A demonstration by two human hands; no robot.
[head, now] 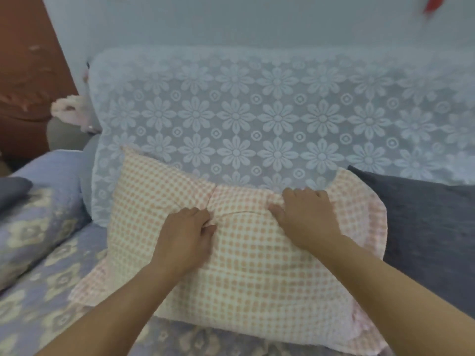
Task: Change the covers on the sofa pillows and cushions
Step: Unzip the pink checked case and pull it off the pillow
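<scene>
Two bare hands work on a pink-and-white checked pillow [257,265] that stands on the sofa seat [38,312], leaning against the backrest. Left hand [189,233]: fingers curled, pinching a fold of the checked cover near the middle of the pillow's face. Right hand [307,214]: fingers bent over the pillow's upper edge, gripping the cover there, thumb pressed on the fabric. A crease runs between the two hands, and the cover's frilled border hangs loose at the pillow's lower left and right sides.

Surface: the seat carries a lavender quilted throw with pale flower motifs, which also wraps the armrest [33,222] along the left edge. A white lace cloth [257,111] with a daisy pattern drapes the backrest. One dark grey cushion [431,235] touches the pillow's right side; the corner of another dark cushion [12,190] lies on the armrest at the far left edge.

Room: pale blue-grey wall [231,19] behind the sofa; a brown panel [28,73] at upper left; a pale, blurred bundle [72,109] beyond the sofa's back left corner; a red object [434,3] at the upper right, too blurred to identify.
</scene>
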